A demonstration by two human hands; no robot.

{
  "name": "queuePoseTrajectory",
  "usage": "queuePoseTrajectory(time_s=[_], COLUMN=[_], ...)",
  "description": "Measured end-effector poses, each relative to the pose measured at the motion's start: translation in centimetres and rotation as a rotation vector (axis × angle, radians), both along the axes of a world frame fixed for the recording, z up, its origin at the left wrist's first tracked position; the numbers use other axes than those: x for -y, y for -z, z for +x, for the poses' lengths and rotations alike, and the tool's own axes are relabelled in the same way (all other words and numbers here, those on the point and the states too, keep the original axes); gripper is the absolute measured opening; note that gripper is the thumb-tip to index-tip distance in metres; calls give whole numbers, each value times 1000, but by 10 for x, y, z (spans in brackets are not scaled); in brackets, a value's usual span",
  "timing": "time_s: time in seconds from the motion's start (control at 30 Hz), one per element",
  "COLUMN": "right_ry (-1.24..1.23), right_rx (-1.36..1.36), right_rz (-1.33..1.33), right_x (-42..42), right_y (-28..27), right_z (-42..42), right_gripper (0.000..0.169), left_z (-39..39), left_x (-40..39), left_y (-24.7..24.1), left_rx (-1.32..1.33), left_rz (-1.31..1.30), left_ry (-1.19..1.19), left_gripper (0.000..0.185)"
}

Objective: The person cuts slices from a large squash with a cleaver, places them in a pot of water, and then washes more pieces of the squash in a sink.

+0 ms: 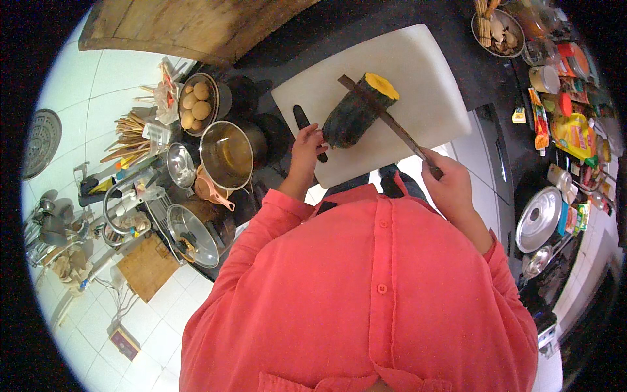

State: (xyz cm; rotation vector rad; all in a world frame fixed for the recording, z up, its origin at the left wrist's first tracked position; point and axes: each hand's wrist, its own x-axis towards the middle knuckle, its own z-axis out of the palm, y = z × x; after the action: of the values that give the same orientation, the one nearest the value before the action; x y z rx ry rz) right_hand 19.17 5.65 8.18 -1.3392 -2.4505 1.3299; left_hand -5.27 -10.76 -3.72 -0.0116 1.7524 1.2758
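A dark-green squash lies on the white cutting board, its far end cut to show yellow-orange flesh. My right hand grips the handle of a long, dark-bladed knife. The blade lies slantwise across the squash, near the cut end; how deep it sits is hard to tell. At the squash's rounded near end, the fingers of my left hand hold it from the left. A dark, elongated thing lies on the board's left edge, partly hidden behind that hand.
Left of the board stand a large pot, a bowl of round brown items, a pink strainer and a glass bowl. Jars, packets and a metal lid crowd the right counter. A wooden panel spans the upper left.
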Motion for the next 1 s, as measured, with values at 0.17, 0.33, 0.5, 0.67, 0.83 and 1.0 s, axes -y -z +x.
queuePoseTrajectory(time_s=[0.17, 0.33, 0.5, 0.67, 0.83, 1.0], right_ry=[-41, -4, -37, -57, -115, -140], right_rx=[27, 19, 40, 34, 22, 31], right_rz=[36, 2, -25, 34, 71, 41], right_x=[0, 3, 0, -2, -3, -1], right_y=[2, 6, 3, 5, 1, 0], right_z=[-4, -6, -8, -10, -16, -23], right_gripper=[30, 31, 35, 35, 34, 34], left_z=[17, 18, -3, -26, -17, -20], left_x=[-14, -17, -15, -27, -20, -13], left_y=[-14, -14, 1, -6, 0, 1], left_rx=[-33, -55, -305, -283, -272, -201], left_rz=[-33, -43, -39, 43, 145, 94], left_ry=[62, 175, 235, 205, 14, 48], left_gripper=[57, 68, 67, 61, 53, 47])
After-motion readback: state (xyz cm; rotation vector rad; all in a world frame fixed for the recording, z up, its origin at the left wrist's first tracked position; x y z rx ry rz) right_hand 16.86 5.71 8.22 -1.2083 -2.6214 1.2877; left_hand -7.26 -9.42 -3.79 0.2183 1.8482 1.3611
